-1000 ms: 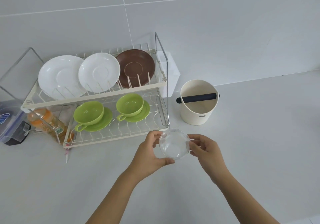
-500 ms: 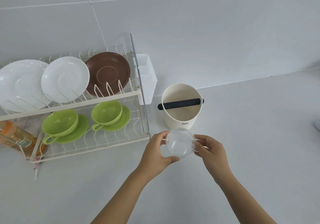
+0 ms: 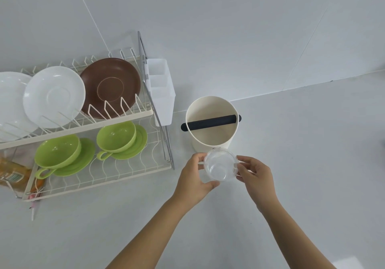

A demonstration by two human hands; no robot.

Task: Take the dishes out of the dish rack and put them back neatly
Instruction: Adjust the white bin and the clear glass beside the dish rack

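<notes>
A small clear glass bowl (image 3: 220,166) is held above the counter between my left hand (image 3: 194,180) and my right hand (image 3: 255,176), just in front of the cream canister. The two-tier wire dish rack (image 3: 100,178) stands at the left. Its top shelf carries two white plates (image 3: 53,97) and a brown plate (image 3: 110,87), all on edge. Two green cups on green saucers (image 3: 116,137) (image 3: 59,154) sit on the lower shelf.
A cream canister with a black bar across its mouth (image 3: 211,124) stands right of the rack. A white cutlery holder (image 3: 160,90) hangs on the rack's right end. An orange packet (image 3: 12,174) lies at the far left. White countertop (image 3: 312,143) stretches to the right.
The view has swung right, so the rack sits further left in the frame. Both hands have carried the glass bowl rightward, closer to the front of the canister.
</notes>
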